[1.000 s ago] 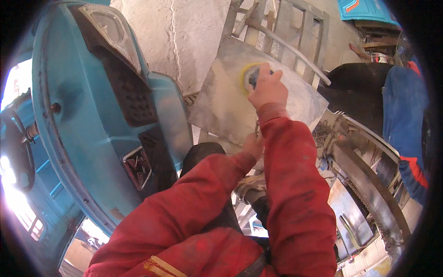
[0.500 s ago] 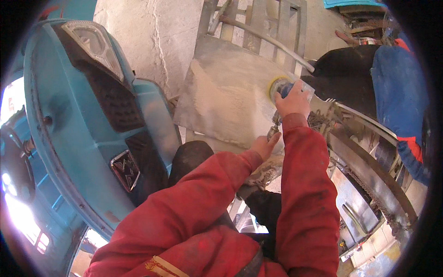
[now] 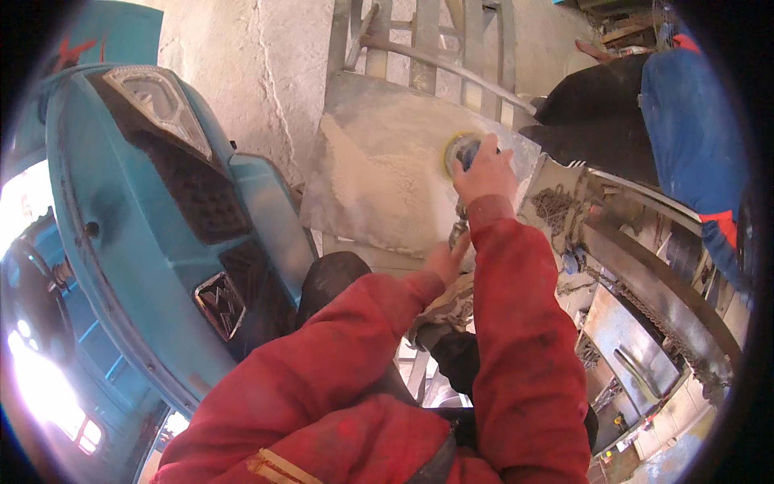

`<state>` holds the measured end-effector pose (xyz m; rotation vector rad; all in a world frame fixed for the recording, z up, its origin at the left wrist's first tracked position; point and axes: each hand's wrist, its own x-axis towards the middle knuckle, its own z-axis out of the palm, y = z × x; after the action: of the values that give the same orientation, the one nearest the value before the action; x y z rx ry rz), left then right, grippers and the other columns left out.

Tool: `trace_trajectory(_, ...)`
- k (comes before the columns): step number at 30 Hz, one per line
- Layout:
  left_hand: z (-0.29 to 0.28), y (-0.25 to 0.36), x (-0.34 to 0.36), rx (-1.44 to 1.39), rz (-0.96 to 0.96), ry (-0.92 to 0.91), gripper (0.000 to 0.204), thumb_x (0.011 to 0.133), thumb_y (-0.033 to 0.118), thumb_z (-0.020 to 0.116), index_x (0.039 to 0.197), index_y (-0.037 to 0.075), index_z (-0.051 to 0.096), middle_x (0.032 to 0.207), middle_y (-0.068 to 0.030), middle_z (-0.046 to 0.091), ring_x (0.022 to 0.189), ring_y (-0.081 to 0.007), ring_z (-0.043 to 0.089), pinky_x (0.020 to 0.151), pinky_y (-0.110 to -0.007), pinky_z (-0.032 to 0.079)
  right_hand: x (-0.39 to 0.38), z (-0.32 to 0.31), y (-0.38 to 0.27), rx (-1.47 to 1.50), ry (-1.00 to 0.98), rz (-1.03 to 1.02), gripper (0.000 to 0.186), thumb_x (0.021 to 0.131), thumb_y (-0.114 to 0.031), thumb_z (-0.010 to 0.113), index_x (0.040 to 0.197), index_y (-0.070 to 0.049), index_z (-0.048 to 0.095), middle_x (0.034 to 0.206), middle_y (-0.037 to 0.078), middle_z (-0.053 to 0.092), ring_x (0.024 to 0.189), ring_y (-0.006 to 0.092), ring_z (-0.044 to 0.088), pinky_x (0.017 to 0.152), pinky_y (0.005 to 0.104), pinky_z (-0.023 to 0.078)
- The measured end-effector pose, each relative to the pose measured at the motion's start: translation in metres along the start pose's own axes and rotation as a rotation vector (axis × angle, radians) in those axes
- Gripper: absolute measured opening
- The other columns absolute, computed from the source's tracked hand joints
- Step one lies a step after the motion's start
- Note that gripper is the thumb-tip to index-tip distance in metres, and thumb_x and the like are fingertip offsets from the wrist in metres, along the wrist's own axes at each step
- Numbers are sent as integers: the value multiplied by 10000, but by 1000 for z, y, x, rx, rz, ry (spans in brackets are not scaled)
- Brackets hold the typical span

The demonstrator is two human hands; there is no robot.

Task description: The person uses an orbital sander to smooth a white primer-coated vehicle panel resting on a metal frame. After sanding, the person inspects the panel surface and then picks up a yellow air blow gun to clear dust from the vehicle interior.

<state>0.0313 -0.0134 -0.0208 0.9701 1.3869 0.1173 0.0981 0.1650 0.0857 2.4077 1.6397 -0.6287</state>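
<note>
Compared with half a second ago: the large blue, curved vehicle shell point(image 3: 133, 210) stays at the left, the flat grey rectangular metal sheet point(image 3: 355, 97) lies as it did, and the round yellow-rimmed hand sander point(image 3: 458, 153) now sits a little further in from the sheet's right edge. Materials, by descending size: the shell is smooth painted material, with a matte black textured inset point(image 3: 205, 206), a clear faceted headlamp point(image 3: 157, 105) and a chrome-rimmed diamond badge point(image 3: 219, 306). Beyond the sheet stands a dusty grey slatted frame point(image 3: 425, 52), its long bars straight-edged; the sheet overlaps its near end. The sheet has a dull, powdery surface; a pale beige dust patch point(image 3: 347, 165) lies grainy across its left half. The sander rests on the right half, blue on top, disc-shaped below. Right hand point(image 3: 488, 173), below a red fabric cuff, curls over the sander's top. Left hand point(image 3: 442, 262) pinches the slim silvery metal fitting point(image 3: 457, 231) trailing from the sander; exact finger placement is partly hidden.
</note>
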Motion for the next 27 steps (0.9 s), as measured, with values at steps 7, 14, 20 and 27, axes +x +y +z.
trace_trajectory(7, -27, -32, 30, 270, 268, 205, 407, 957, 383, 489, 1038, 13, 638, 928, -244, 623, 884, -428, 593, 751, -452, 479, 25, 11, -56, 47, 62, -167, 490, 784, -247, 701, 1175, -77, 460, 1135, 270, 528, 909, 395, 664, 743, 428, 564)
trace_trajectory(14, -45, -46, 42, -288, 75, 354, 566, 925, 530, 509, 979, -18, 640, 1013, -269, 645, 954, -442, 604, 779, -464, 474, 26, 21, -83, 116, 61, -269, 419, 791, -217, 675, 1142, -89, 485, 1131, 260, 531, 905, 375, 669, 736, 415, 565)
trace_trajectory(20, -49, 28, 5, 40, 132, 130, 724, 923, 628, 432, 876, -62, 649, 825, -283, 641, 830, -423, 630, 747, -484, 461, 32, 4, -28, 89, 61, -40, 585, 812, -389, 672, 1256, -94, 431, 1128, 274, 533, 893, 425, 657, 758, 478, 540)
trace_trajectory(27, -27, 57, -5, 25, -163, -85, 729, 919, 666, 402, 968, -21, 638, 863, -223, 649, 722, -366, 649, 658, -469, 499, 16, -3, 26, 38, 57, 95, 596, 829, -414, 651, 1271, -91, 417, 1172, 282, 514, 944, 426, 642, 789, 484, 539)
